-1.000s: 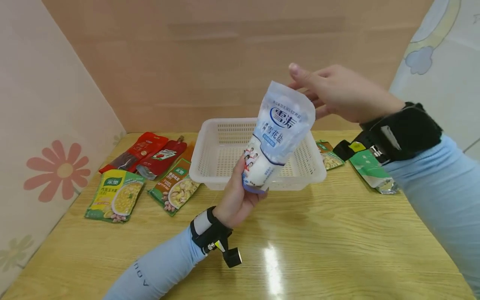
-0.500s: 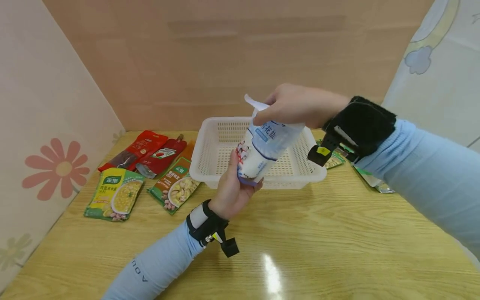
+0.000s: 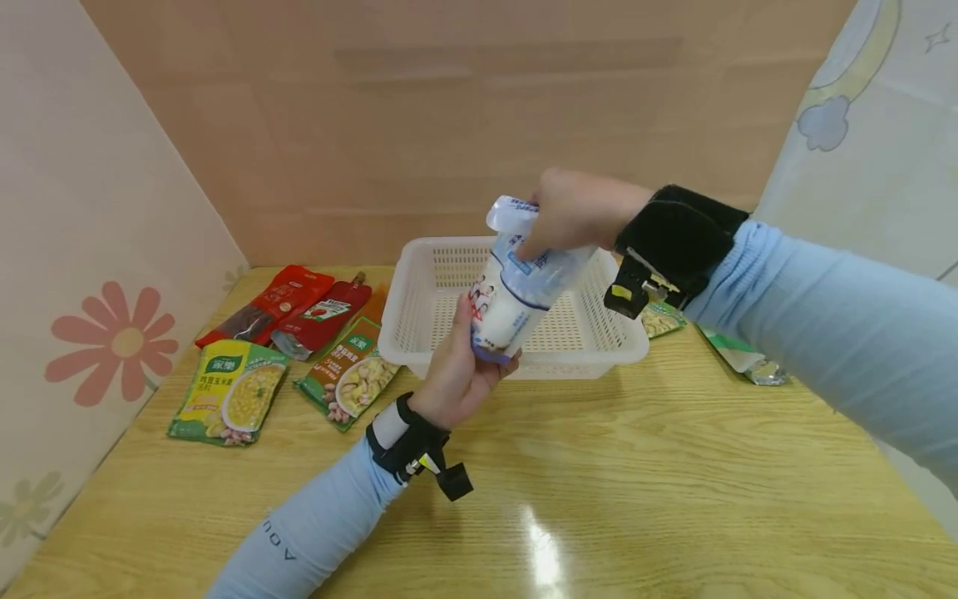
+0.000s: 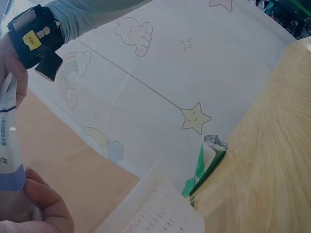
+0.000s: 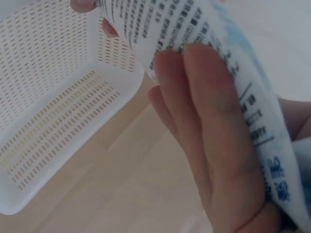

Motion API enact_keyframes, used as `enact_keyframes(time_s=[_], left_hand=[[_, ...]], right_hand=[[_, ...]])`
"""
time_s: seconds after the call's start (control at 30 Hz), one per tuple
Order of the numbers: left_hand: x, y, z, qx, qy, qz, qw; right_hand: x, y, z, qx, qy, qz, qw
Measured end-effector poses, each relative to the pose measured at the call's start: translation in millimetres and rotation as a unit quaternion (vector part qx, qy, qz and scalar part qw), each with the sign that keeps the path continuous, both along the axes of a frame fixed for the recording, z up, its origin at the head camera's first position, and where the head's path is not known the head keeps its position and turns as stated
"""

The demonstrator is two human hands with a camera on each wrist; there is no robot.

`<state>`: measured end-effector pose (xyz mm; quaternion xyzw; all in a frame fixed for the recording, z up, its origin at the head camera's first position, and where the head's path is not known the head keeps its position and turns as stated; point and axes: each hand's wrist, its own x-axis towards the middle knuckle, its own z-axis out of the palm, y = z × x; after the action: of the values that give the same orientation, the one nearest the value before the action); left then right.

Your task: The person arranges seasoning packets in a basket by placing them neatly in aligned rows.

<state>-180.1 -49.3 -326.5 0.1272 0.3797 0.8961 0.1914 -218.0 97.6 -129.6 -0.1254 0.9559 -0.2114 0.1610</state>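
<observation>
A blue-and-white bag of salt (image 3: pixel 500 312) is held tilted above the front part of a white plastic basket (image 3: pixel 624 345). My left hand (image 3: pixel 452 374) grips the bag's lower end, thumb along its front. From above, my right hand (image 3: pixel 572 212) grips the upper part, and the bag's top bends over beside it. In the right wrist view, fingers (image 5: pixel 214 107) lie against the printed back of the bag (image 5: pixel 150 24). The left wrist view catches the bag's purple base (image 4: pixel 12 179) at the left hand (image 4: pixel 46 204).
On the wooden table (image 3: pixel 636 482), left of the basket, lie a yellow soup packet (image 3: pixel 228 391), a brown-green packet (image 3: pixel 355 366), a red ketchup pouch (image 3: pixel 323 314) and a red bag (image 3: pixel 269 304). At right are another packet (image 3: pixel 662 320) and a green-silver pouch (image 3: pixel 756 366).
My right hand has come down and left from beside the bag and taken hold of its upper part. The bag's top has folded over. The left hand has shifted slightly left with the bag.
</observation>
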Motion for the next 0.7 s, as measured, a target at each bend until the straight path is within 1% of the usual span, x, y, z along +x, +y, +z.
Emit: enact_keyframes(time_s=[0.13, 0.2, 0.27, 0.33, 0.37, 0.4, 0.43, 0.47, 0.5, 0.53, 0.57, 0.63, 0.7], left_hand=[[-2.7, -6, 7.9, -0.018, -0.008, -0.006, 0.9998], [-4.7, -10, 12.7, -0.039, -0.011, 0.002, 0.9992], [-7.2, -16, 18.4, -0.066, -0.019, 0.030, 0.9972], [-10.3, -22, 24.3, -0.104, -0.008, 0.072, 0.9919], [-12.2, -26, 27.2, -0.124, 0.002, 0.097, 0.9875], [-14.1, -31, 30.1, -0.149, 0.019, 0.123, 0.9810], [-16.3, -36, 32.8, -0.172, 0.038, 0.150, 0.9728], [-18.9, -41, 35.0, -0.197, 0.068, 0.176, 0.9622], [-21.7, -47, 36.5, -0.222, 0.099, 0.202, 0.9486], [-24.7, -53, 37.7, -0.247, 0.131, 0.227, 0.9330], [-27.8, -60, 38.3, -0.275, 0.163, 0.250, 0.9141], [-33.8, -74, 38.5, -0.329, 0.217, 0.296, 0.8701], [-41.2, -89, 37.1, -0.379, 0.252, 0.331, 0.8264]], right_hand=[[-4.0, 0, 8.7, 0.005, 0.001, 0.002, 1.000], [-6.9, 2, 14.2, 0.009, 0.012, -0.005, 1.000], [-11.6, 5, 19.3, 0.011, 0.029, -0.016, 0.999], [-18.6, 10, 23.1, 0.013, 0.048, -0.030, 0.998], [-22.4, 13, 24.0, 0.016, 0.056, -0.036, 0.998], [-26.6, 16, 24.1, 0.018, 0.065, -0.041, 0.997], [-31.0, 19, 23.4, 0.022, 0.073, -0.045, 0.996], [-35.5, 23, 21.9, 0.028, 0.080, -0.048, 0.995], [-40.1, 27, 19.6, 0.035, 0.086, -0.050, 0.994], [-44.3, 31, 16.7, 0.041, 0.092, -0.052, 0.994], [-47.9, 34, 13.5, 0.051, 0.100, -0.053, 0.992], [-55.1, 41, 6.3, 0.061, 0.107, -0.056, 0.991], [-61.2, 47, -1.4, 0.068, 0.114, -0.060, 0.989]])
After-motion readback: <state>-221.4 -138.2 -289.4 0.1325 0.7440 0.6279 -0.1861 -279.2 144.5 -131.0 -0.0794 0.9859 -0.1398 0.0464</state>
